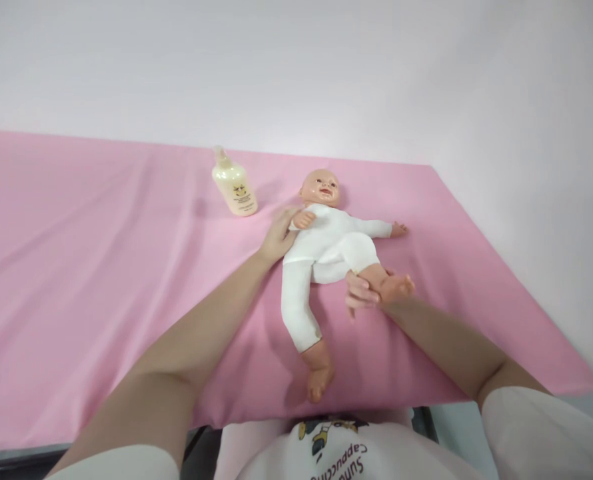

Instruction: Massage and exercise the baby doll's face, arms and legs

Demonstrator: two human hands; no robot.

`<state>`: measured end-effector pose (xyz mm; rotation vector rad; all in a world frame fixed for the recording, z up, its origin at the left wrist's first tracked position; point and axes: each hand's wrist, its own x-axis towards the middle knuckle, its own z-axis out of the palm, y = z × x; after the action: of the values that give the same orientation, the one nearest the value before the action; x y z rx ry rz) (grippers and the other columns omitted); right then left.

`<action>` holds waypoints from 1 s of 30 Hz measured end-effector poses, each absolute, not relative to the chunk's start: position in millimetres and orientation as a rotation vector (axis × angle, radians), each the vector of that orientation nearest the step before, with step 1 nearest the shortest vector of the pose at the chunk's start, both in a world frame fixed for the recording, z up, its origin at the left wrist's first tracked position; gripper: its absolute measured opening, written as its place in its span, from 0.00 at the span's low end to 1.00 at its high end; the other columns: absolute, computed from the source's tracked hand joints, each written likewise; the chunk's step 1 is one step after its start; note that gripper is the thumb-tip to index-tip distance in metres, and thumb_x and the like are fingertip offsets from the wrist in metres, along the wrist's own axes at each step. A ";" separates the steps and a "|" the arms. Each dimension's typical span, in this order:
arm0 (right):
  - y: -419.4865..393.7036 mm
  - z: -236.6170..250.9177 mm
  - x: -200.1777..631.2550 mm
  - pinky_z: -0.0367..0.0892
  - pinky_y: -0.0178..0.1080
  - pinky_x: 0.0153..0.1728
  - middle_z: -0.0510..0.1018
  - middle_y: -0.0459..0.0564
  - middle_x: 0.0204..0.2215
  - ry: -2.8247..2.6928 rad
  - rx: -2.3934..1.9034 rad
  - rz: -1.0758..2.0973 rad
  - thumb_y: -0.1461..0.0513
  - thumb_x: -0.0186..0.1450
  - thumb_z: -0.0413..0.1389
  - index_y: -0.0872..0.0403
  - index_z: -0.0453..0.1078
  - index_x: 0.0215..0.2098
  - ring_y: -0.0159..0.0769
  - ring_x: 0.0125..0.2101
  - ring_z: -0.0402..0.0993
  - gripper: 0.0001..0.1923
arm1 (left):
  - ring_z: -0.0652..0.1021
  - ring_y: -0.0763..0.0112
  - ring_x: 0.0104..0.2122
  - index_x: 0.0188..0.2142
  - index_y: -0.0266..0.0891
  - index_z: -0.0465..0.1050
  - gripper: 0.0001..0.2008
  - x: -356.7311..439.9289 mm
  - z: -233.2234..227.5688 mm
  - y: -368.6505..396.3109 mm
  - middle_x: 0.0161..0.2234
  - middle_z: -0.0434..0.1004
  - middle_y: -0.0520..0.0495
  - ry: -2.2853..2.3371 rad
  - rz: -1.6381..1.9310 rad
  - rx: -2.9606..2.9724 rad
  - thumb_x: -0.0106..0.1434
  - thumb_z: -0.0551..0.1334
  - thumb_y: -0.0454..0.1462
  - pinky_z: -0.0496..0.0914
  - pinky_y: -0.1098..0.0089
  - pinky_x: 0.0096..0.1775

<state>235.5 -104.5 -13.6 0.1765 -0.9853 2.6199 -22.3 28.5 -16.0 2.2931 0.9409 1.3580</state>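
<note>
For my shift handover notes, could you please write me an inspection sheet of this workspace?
Surface: pink sheet, lightly creased.
Job's things: baby doll in a white suit, lying on its back.
Clutter: cream lotion bottle lying beside the doll's head.
Hands: left hand rests at the doll's shoulder; right hand grips the doll's bent leg near the ankle.
Cables: nothing seen.
Surroundings: plain pale wall behind.

Cream lotion bottle (234,185) lying on pink sheet (76,267); white wall (326,67) behind.
</note>
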 end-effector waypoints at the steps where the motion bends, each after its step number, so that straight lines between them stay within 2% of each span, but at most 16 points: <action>1: -102.8 -9.6 235.5 0.77 0.47 0.48 0.62 0.33 0.18 -0.955 0.235 2.543 0.37 0.48 0.74 0.48 0.59 0.31 0.31 0.22 0.64 0.36 | 0.75 0.50 0.59 0.59 0.41 0.72 0.22 -21.2 -13.7 26.7 0.57 0.76 0.35 0.899 1.283 2.384 0.72 0.57 0.47 0.67 0.45 0.66; 3: -98.7 -0.9 232.3 0.75 0.43 0.46 0.61 0.34 0.20 -0.811 0.127 2.391 0.41 0.55 0.70 0.48 0.59 0.33 0.30 0.23 0.60 0.30 | 0.74 0.50 0.61 0.61 0.42 0.73 0.22 -19.1 -9.6 24.0 0.58 0.75 0.35 0.852 1.168 2.501 0.71 0.56 0.43 0.66 0.45 0.66; 6: -94.5 7.1 225.9 0.71 0.40 0.42 0.62 0.35 0.21 -0.672 -0.123 2.255 0.44 0.60 0.63 0.49 0.62 0.36 0.31 0.24 0.56 0.22 | 0.73 0.50 0.61 0.63 0.42 0.73 0.23 -17.0 -6.1 22.5 0.59 0.74 0.35 0.824 1.109 2.572 0.71 0.55 0.40 0.65 0.44 0.66; 10: -93.3 5.8 224.0 0.69 0.42 0.38 0.59 0.37 0.20 -0.621 -0.281 2.209 0.42 0.64 0.54 0.49 0.62 0.34 0.32 0.23 0.54 0.21 | 0.74 0.51 0.61 0.63 0.41 0.72 0.22 -18.1 -5.7 21.1 0.60 0.75 0.34 0.817 1.131 2.580 0.73 0.54 0.42 0.66 0.46 0.65; 15: -91.6 4.7 225.4 0.70 0.41 0.38 0.61 0.37 0.19 -0.602 -0.253 2.225 0.44 0.59 0.60 0.50 0.64 0.34 0.32 0.23 0.55 0.20 | 0.74 0.50 0.62 0.66 0.39 0.68 0.25 -21.4 -2.9 14.7 0.61 0.75 0.34 0.849 1.181 2.548 0.74 0.54 0.45 0.66 0.47 0.66; 20: -87.6 7.7 227.7 0.71 0.41 0.38 0.61 0.37 0.18 -0.600 -0.276 2.197 0.45 0.63 0.55 0.51 0.63 0.34 0.32 0.22 0.56 0.19 | 0.75 0.49 0.61 0.63 0.40 0.72 0.24 -21.6 2.5 10.3 0.60 0.76 0.35 0.873 1.132 2.575 0.73 0.55 0.46 0.66 0.47 0.66; 23: -87.5 3.6 229.1 0.71 0.41 0.40 0.64 0.37 0.20 -0.727 -0.141 2.225 0.43 0.65 0.55 0.51 0.64 0.36 0.30 0.23 0.57 0.20 | 0.76 0.49 0.60 0.61 0.40 0.72 0.24 -20.5 0.3 11.8 0.58 0.77 0.35 0.870 1.168 2.547 0.72 0.56 0.48 0.68 0.47 0.65; 27: -92.8 -7.6 226.3 0.72 0.40 0.44 0.72 0.40 0.24 -0.975 0.210 2.375 0.42 0.60 0.65 0.52 0.68 0.39 0.31 0.26 0.67 0.26 | 0.79 0.52 0.54 0.58 0.40 0.71 0.24 -19.2 -13.8 22.1 0.52 0.79 0.36 1.046 1.371 2.244 0.71 0.58 0.52 0.72 0.48 0.61; 30: -94.9 -10.5 222.7 0.74 0.39 0.42 0.81 0.48 0.30 -1.221 0.429 2.542 0.44 0.56 0.72 0.55 0.73 0.43 0.36 0.32 0.77 0.29 | 0.79 0.55 0.54 0.60 0.40 0.66 0.25 -24.4 -28.8 36.5 0.53 0.78 0.36 1.178 1.557 1.904 0.73 0.57 0.53 0.73 0.51 0.60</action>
<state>222.7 -94.9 -10.5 0.4287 -1.2206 2.5418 -24.4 36.5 -28.8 1.9037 1.1778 1.5572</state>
